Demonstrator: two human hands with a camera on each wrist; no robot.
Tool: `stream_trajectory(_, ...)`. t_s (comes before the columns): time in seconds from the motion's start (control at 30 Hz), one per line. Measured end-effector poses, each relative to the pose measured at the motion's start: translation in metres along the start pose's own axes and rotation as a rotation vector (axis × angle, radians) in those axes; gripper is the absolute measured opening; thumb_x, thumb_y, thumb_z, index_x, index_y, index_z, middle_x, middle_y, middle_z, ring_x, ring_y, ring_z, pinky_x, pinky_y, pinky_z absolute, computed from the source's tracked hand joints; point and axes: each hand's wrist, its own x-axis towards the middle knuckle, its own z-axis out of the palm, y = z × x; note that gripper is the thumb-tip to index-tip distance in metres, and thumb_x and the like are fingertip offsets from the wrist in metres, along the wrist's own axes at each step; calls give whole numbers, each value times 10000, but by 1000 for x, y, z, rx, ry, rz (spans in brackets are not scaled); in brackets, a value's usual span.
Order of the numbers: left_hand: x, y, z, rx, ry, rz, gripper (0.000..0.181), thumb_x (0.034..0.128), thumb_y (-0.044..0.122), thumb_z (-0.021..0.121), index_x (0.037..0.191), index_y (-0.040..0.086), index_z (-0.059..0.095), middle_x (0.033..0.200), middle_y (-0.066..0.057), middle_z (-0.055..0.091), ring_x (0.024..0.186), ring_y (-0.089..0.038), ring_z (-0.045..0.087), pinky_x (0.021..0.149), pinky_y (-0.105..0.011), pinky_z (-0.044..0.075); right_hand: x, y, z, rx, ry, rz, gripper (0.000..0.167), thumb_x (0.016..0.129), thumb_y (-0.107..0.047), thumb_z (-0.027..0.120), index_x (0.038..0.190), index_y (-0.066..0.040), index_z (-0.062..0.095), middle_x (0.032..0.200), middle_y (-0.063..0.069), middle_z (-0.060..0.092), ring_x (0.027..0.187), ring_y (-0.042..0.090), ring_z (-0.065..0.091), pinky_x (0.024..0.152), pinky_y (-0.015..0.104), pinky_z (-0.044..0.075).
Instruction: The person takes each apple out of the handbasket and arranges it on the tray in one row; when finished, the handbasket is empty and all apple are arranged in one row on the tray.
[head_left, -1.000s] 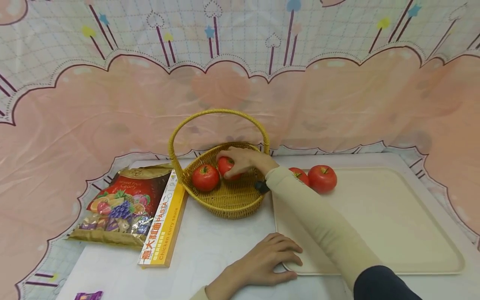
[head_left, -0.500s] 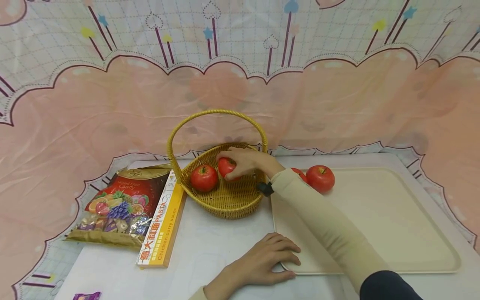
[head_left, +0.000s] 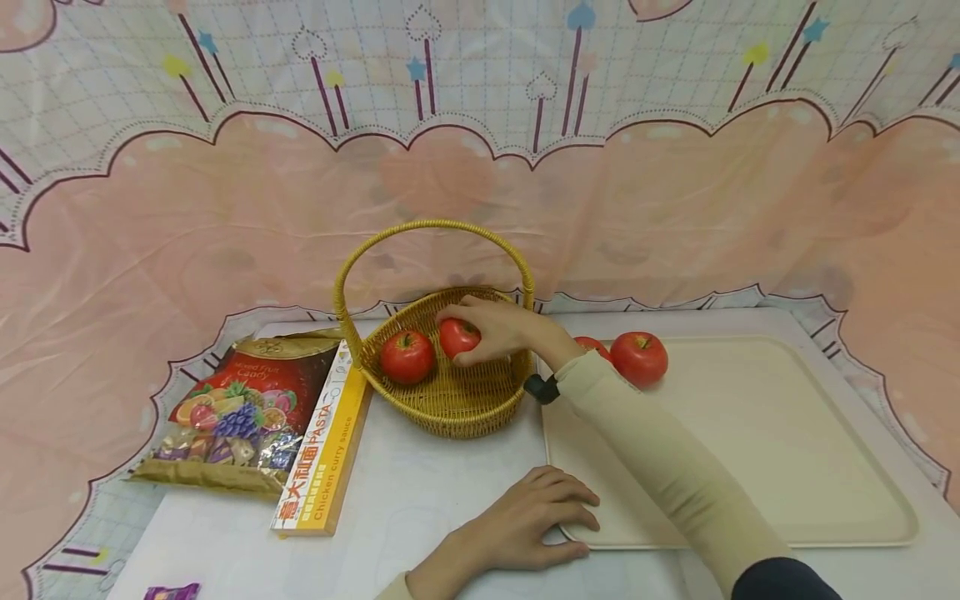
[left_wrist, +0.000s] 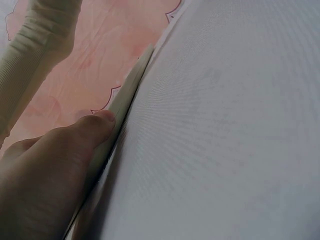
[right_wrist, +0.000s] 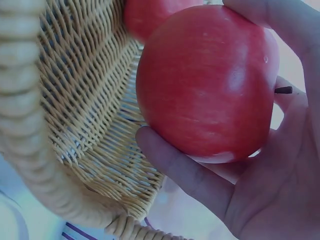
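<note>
Inside the yellow wicker basket (head_left: 450, 421), my right hand (head_left: 498, 329) grips a red apple (head_left: 459, 337) between thumb and fingers. The right wrist view shows this apple (right_wrist: 207, 85) close up, its dark stem towards the palm. Another red apple (head_left: 407, 357) sits just left of it in the basket. My left hand (head_left: 525, 521) rests at the near left corner of the beige tray (head_left: 750, 450), fingers spread over its edge. In the left wrist view the left thumb (left_wrist: 95, 127) lies along the tray's rim.
Two apples lie at the tray's far left: one red apple (head_left: 639, 359) in full view, the other partly behind the right sleeve. Left of the basket are a yellow pasta box (head_left: 322, 450) and a candy bag (head_left: 247, 408). A purple wrapped candy (head_left: 172, 592) lies at the near left.
My right wrist has shifted slightly right and turned, and the gripped apple has tilted, showing more of its side. The left hand stays put on the tray edge.
</note>
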Motion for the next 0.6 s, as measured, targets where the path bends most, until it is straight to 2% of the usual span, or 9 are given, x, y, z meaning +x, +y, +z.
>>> stream_trajectory(0.43, 0, 1, 0, 4, -13, -5, 233, 917, 438, 568, 1078, 284, 637, 1254, 118, 572, 1213, -46, 458, 1065, -231, 332, -18, -5, 6, 18, 34, 1, 653, 797, -501, 628, 1385, -306, 421, 1317, 4, 444, 1049, 183, 559, 906, 389, 482)
stream_trajectory(0.6, 0, 0, 0, 6, -9, -1, 234, 917, 437, 569, 1078, 282, 638, 1252, 117, 574, 1211, -45, 462, 1064, -232, 332, -25, -7, 7, 26, 58, -15, 638, 799, -492, 631, 1376, -312, 428, 1334, 4, 441, 1022, 179, 575, 873, 357, 506)
